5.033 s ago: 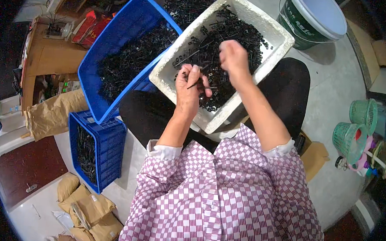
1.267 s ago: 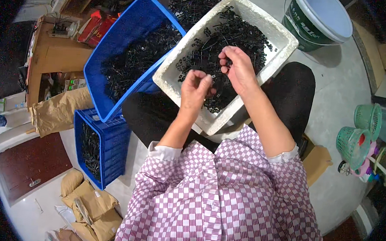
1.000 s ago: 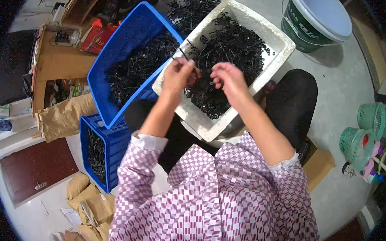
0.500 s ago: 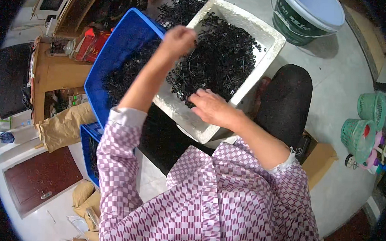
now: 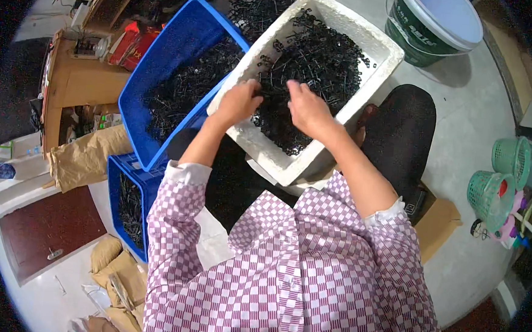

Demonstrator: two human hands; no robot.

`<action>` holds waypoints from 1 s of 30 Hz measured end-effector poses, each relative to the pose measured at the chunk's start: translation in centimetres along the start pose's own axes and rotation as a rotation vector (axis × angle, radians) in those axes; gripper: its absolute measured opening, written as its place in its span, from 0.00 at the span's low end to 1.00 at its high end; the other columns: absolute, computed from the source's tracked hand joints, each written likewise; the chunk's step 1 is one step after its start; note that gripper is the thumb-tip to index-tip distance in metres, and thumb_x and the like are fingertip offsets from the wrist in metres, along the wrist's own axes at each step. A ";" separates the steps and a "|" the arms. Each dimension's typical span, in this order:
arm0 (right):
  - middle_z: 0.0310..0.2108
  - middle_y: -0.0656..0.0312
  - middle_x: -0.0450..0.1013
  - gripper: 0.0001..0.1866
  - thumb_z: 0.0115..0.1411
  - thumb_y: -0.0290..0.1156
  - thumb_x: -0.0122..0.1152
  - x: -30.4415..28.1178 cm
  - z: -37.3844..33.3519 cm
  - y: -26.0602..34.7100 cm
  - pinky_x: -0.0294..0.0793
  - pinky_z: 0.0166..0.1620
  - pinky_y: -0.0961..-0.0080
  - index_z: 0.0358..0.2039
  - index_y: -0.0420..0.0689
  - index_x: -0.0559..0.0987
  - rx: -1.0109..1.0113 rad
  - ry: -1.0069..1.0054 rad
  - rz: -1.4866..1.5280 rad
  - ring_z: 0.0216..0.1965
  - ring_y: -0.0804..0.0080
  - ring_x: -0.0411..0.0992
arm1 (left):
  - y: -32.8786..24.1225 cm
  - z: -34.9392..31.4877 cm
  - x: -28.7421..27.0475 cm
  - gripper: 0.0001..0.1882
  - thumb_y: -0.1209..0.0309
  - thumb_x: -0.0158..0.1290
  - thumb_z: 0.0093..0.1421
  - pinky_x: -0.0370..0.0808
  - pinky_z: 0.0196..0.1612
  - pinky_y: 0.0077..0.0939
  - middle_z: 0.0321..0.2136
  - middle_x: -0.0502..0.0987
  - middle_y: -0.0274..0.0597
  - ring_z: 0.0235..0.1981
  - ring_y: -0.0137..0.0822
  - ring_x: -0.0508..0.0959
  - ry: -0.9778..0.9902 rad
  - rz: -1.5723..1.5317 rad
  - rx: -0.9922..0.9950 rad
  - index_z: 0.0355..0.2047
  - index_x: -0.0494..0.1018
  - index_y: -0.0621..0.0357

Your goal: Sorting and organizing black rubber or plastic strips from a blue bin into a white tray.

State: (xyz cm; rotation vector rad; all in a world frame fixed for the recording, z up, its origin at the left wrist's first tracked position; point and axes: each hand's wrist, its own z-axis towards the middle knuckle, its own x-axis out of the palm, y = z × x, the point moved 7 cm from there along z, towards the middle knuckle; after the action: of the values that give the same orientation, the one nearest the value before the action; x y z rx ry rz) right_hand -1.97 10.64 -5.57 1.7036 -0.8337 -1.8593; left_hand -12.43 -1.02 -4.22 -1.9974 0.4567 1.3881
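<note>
A white foam box (image 5: 380,42) stands tilted between my legs, with a heap of small black plastic parts (image 5: 321,60) inside. Over its left side, my left hand (image 5: 238,105) curls its fingers together at the edge of the heap; whatever they pinch is too small to make out. Across from it, my right hand (image 5: 312,113) is above the heap, index finger stretched out and slightly blurred, the lower fingers partly hidden. Nothing shows in its grasp. Left of the box, a large blue bin (image 5: 138,91) leans toward it, holding more of the black parts.
A second blue bin (image 5: 146,235) with black parts is at lower left. More black parts (image 5: 257,10) lie behind the box. A green-and-white bucket (image 5: 417,38) stands at far right, green baskets (image 5: 489,195) beyond my right knee. A brown sack (image 5: 90,158) rests by the wooden furniture.
My left hand has come down from above the box's left rim, nearer to me. My right hand has moved forward and a little right, off the near part of the heap. The view has shifted slightly.
</note>
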 end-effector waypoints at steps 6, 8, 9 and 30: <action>0.31 0.40 0.70 0.20 0.55 0.29 0.47 0.1 1.7 -3.0 0.68 0.40 0.56 0.48 0.36 0.63 0.169 -0.127 0.142 0.36 0.44 0.69 | 0.0 -0.2 1.9 0.15 0.63 0.53 0.50 0.71 0.36 0.42 0.31 0.75 0.49 0.33 0.51 0.75 -0.062 -0.064 -0.246 0.38 0.69 0.52; 0.30 0.40 0.70 0.21 0.55 0.30 0.47 0.0 1.7 -3.4 0.68 0.40 0.56 0.49 0.36 0.63 0.169 -0.137 0.143 0.35 0.44 0.69 | -1.5 -0.6 1.2 0.15 0.63 0.53 0.50 0.71 0.35 0.42 0.31 0.74 0.49 0.34 0.50 0.75 -0.093 -0.009 -0.207 0.37 0.69 0.53; 0.31 0.40 0.71 0.22 0.55 0.30 0.47 0.0 1.6 -3.2 0.68 0.40 0.56 0.49 0.36 0.62 0.191 -0.117 0.138 0.36 0.44 0.69 | -2.2 -1.1 0.7 0.15 0.63 0.53 0.50 0.71 0.35 0.41 0.31 0.73 0.49 0.34 0.50 0.74 -0.122 0.053 -0.173 0.37 0.68 0.55; 0.36 0.48 0.72 0.24 0.55 0.32 0.47 1.6 1.9 -3.5 0.69 0.41 0.59 0.53 0.44 0.60 0.234 0.138 -0.107 0.40 0.52 0.70 | -4.0 2.2 -2.5 0.08 0.65 0.48 0.55 0.71 0.30 0.43 0.24 0.74 0.47 0.29 0.50 0.75 -0.324 0.173 0.003 0.33 0.69 0.54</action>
State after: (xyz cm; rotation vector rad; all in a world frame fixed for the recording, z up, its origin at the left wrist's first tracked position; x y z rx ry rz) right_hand -3.82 12.12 -9.10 2.0310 -0.9502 -1.7428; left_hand -12.46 3.20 -1.19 -1.7179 0.4903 1.7782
